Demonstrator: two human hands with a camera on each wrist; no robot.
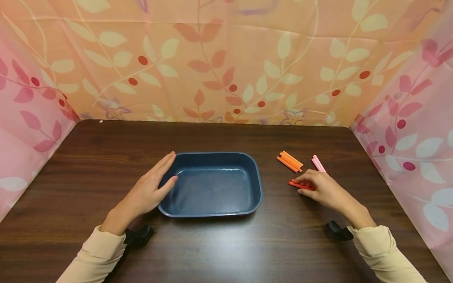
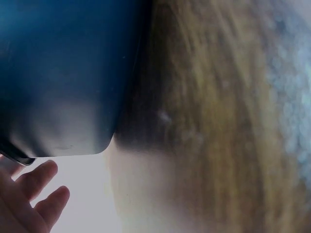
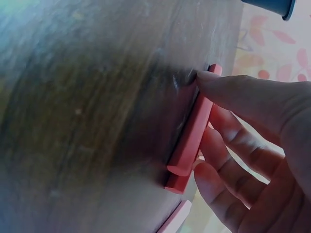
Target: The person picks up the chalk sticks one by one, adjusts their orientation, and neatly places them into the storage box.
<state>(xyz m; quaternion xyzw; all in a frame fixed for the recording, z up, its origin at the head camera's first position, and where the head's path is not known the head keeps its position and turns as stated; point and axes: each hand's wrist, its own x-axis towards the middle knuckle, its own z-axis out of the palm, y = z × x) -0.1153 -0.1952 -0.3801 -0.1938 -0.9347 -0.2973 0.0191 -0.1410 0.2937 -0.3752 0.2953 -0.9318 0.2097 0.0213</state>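
Observation:
A dark blue rectangular tub (image 1: pixel 211 192) stands on the table, its inside bare. My left hand (image 1: pixel 148 190) lies along the tub's left rim, fingers straight and thumb over the edge. In the left wrist view, the tub's outer wall (image 2: pixel 63 82) fills the upper left, with fingertips (image 2: pixel 52 206) below it. To the right of the tub, my right hand (image 1: pixel 325 188) pinches slim red sticks (image 3: pixel 192 133) between thumb and fingers, low at the tabletop. At least two lie together there, partly covered by the fingers.
Behind the right hand lie several orange sticks (image 1: pixel 290 161) side by side. Pink sticks (image 1: pixel 318 163) lie just beyond that hand, partly hidden by it. The dark wooden table (image 1: pixel 226 247) meets a floral curtain (image 1: pixel 226 59) at the back and both sides.

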